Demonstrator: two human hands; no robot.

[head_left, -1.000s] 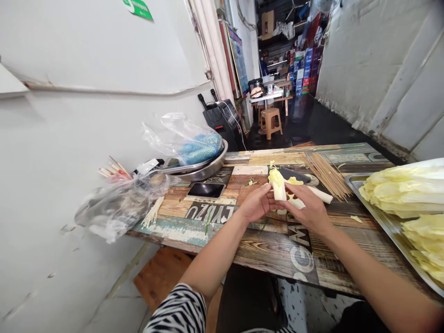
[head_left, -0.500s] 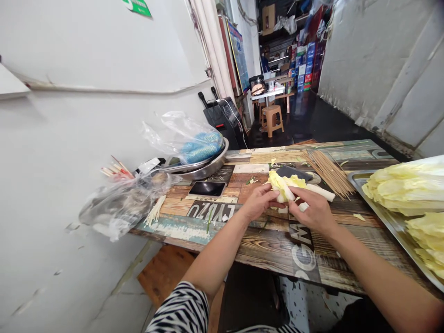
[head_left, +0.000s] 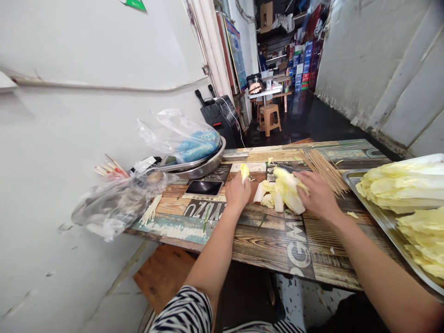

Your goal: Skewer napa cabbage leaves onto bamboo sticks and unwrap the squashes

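Note:
My left hand is closed around a small piece of yellow cabbage leaf, whose tip sticks up above the fingers. To its right, my right hand grips the edge of a pale napa cabbage leaf, slightly smeared by motion. Several torn white-and-yellow cabbage pieces lie on the tabletop between the two hands. A dark flat object is partly hidden behind the leaf.
A metal tray at right bears a napa cabbage and loose leaves. Bamboo skewers lie beyond my right hand. At left are a phone, enoki mushrooms, a plastic bag and a steel basin.
My hands have moved apart from the leaf they held together. The left went left with a small piece, the right slightly right with a leaf. The folded cabbage has spread out.

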